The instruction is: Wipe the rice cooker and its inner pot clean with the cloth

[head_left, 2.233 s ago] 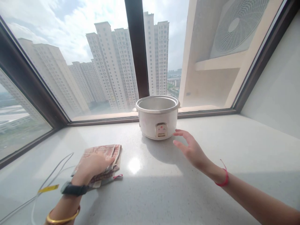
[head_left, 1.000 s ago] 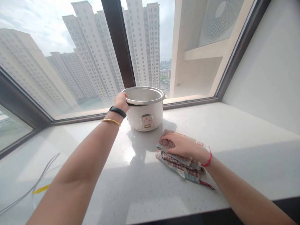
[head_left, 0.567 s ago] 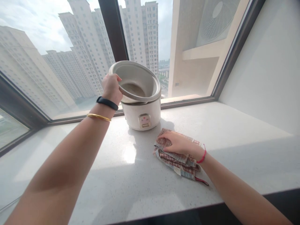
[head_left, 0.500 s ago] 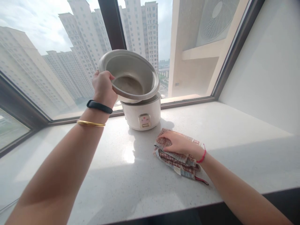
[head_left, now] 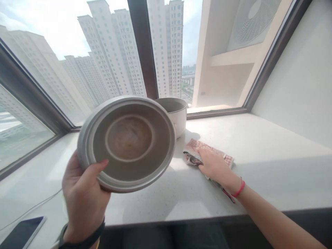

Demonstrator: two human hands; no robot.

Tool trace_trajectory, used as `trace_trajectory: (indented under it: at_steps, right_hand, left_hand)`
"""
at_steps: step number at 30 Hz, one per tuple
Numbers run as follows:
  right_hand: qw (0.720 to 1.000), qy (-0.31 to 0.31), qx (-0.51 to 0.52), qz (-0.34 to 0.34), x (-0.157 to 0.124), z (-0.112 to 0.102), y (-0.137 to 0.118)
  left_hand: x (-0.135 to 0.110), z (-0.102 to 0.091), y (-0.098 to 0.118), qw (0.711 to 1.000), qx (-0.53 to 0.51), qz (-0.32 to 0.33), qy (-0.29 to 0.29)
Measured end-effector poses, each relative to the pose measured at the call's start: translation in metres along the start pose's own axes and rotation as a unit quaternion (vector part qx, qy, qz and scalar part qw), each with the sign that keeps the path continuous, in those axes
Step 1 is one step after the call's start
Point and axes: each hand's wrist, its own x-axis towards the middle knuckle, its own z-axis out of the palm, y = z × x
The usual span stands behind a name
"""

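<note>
Firstly, far left: dark-screened phone [head_left: 22, 234] flat on pale sill [head_left: 155, 204] at 8 o'clock in view, partly out of frame, thin cable [head_left: 33, 207] at its 12. Left hand [head_left: 86, 193] clamped on edge of metal inner pot [head_left: 128, 169] at pot's 8 o'clock, thumb inside. Pot held up off sill, tilted, mouth facing viewer; brownish floor. White cooker body [head_left: 181, 117] behind, at pot's 2 o'clock, upright, partly covered by it. Patterned cloth [head_left: 192, 148] folded on sill, cooker's 4 o'clock. Right hand [head_left: 216, 167] on cloth, fingers bent over it; firm grip or mere rest, cannot tell. Red cord [head_left: 241, 188] round right wrist.
</note>
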Motion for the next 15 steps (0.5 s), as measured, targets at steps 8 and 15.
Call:
trace_trajectory:
  at_steps: [8, 15]
  right_hand:
    - [0.955, 0.262, 0.14, 0.0, -0.031, -0.012, -0.001]
    - [0.902, 0.333, 0.033, -0.273, -0.043, -0.028, -0.084]
  left_hand:
    - [-0.016, -0.015, -0.056, 0.995, 0.0, -0.074, -0.071]
    - [-0.023, -0.004, -0.076, 0.985, 0.062, -0.015, -0.158]
